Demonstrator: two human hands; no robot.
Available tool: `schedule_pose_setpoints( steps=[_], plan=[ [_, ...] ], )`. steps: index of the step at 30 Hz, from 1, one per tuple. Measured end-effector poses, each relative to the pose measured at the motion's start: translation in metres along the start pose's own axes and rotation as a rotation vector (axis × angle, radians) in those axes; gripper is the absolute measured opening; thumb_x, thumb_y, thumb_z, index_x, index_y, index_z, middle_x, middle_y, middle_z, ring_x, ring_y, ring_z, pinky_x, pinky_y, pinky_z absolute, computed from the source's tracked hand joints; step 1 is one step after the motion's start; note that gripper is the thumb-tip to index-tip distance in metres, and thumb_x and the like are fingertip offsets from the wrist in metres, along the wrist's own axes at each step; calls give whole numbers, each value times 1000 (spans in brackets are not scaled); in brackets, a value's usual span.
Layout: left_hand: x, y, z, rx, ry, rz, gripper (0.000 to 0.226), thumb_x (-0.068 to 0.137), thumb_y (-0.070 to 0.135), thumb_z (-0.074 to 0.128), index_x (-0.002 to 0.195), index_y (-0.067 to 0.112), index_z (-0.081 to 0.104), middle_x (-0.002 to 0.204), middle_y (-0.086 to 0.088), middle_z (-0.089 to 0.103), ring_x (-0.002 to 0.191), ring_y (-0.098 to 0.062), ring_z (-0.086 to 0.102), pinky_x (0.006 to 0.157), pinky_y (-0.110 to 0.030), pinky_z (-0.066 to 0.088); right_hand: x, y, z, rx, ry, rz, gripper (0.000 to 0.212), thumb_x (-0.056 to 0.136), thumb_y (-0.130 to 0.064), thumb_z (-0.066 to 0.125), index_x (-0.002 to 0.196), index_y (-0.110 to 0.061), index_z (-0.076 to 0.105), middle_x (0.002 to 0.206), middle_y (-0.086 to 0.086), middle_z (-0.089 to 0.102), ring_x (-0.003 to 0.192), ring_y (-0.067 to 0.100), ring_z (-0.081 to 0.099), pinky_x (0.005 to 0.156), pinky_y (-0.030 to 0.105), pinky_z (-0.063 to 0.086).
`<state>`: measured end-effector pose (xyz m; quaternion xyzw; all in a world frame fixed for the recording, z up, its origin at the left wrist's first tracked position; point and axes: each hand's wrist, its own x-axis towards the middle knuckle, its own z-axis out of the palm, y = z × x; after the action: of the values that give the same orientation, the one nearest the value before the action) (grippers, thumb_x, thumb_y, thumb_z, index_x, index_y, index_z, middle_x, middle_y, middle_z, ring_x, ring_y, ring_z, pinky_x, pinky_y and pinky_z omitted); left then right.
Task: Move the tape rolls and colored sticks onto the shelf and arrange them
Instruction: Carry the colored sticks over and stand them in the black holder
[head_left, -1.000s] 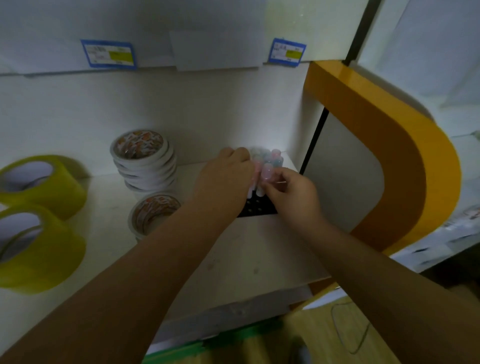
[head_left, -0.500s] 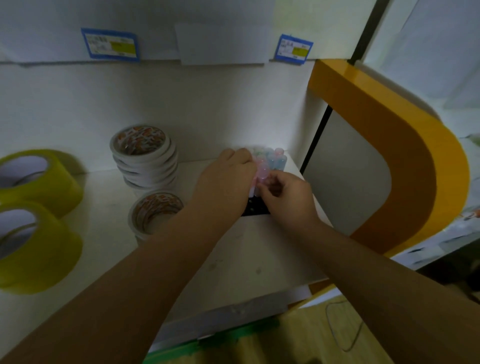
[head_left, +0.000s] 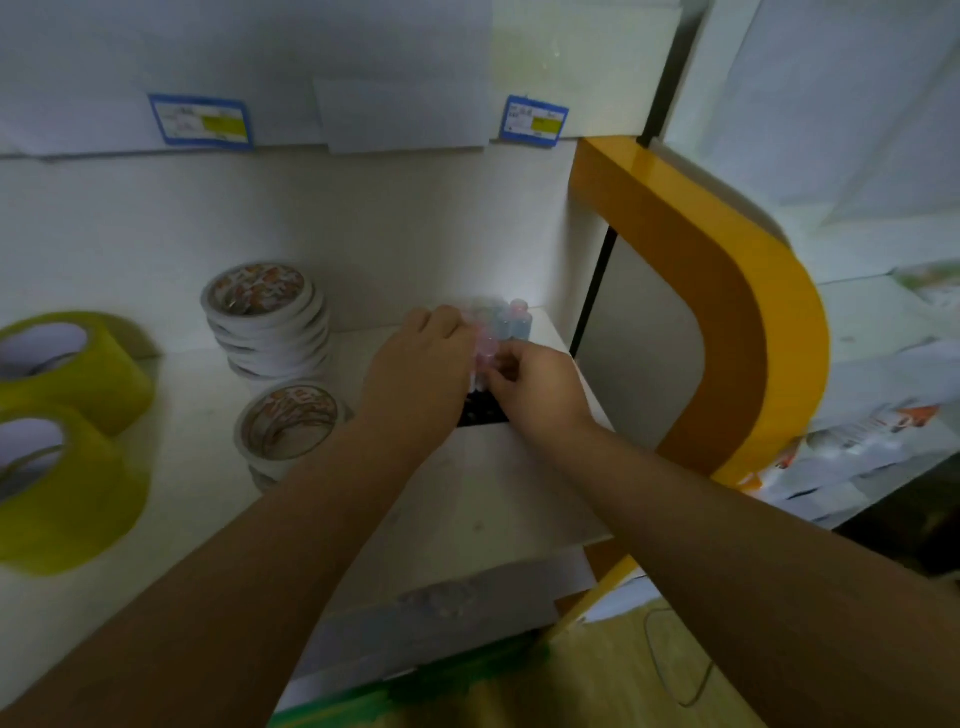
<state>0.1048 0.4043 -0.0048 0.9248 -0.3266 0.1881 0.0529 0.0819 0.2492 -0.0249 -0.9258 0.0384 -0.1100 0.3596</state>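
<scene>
A cluster of pastel pink and blue sticks (head_left: 501, 325) stands upright in a black holder (head_left: 480, 410) at the back right of the white shelf (head_left: 467, 499). My left hand (head_left: 415, 374) rests against the left side of the cluster. My right hand (head_left: 535, 387) pinches a pink stick at the cluster's front. A stack of white tape rolls (head_left: 267, 317) stands further left, with a shorter stack of white rolls (head_left: 291, 426) in front of it. Two wide yellow tape rolls (head_left: 62, 452) lie on their sides at the far left.
An orange curved panel (head_left: 727, 291) closes the shelf's right side. Blue price tags (head_left: 200, 122) hang on the shelf edge above. White packaged goods (head_left: 857, 441) lie beyond the panel at the right. A green strip (head_left: 415, 691) runs under the shelf front.
The view has shifted slightly. Both hands stay at the stick cluster, the right fingers having slid a little toward its front.
</scene>
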Motion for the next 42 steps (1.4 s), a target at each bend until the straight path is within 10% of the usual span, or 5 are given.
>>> schedule_pose_setpoints(
  steps=[4,9,25,38,42],
  plan=[
    [1,5,-8,-163,15,-139,11,73,11,71,83,7,66,88,-13,62,81,-33,59,68,-33,45,-10,-1,-16,37,-17,21,19,95,-32,61,84,-19,70,80,-2,70,77,12,66,79,35,56],
    [-5,22,-34,-245,74,-282,46,89,29,61,127,3,61,125,-18,63,113,-38,60,95,-46,47,-50,-11,-50,93,-24,-72,11,89,-12,65,98,-16,71,92,-3,69,84,10,63,70,19,46],
    [-19,209,-122,-274,348,-272,37,91,19,59,128,14,63,119,-8,66,109,-26,59,93,-31,42,-180,55,-220,90,0,-348,38,92,-30,64,129,-27,62,118,-14,60,101,3,58,87,19,52],
    [33,412,-88,-360,141,-281,43,93,33,61,135,24,57,131,-1,60,107,-26,60,92,-39,50,-231,209,-359,57,33,-57,26,92,-27,66,104,-4,69,99,9,66,84,13,59,78,34,52],
    [54,452,-72,-382,123,-238,40,95,34,58,134,26,56,132,2,59,118,-18,53,96,-35,44,-246,247,-381,10,56,-39,29,89,-26,69,117,-23,62,115,-4,59,101,3,53,88,24,48]
  ],
)
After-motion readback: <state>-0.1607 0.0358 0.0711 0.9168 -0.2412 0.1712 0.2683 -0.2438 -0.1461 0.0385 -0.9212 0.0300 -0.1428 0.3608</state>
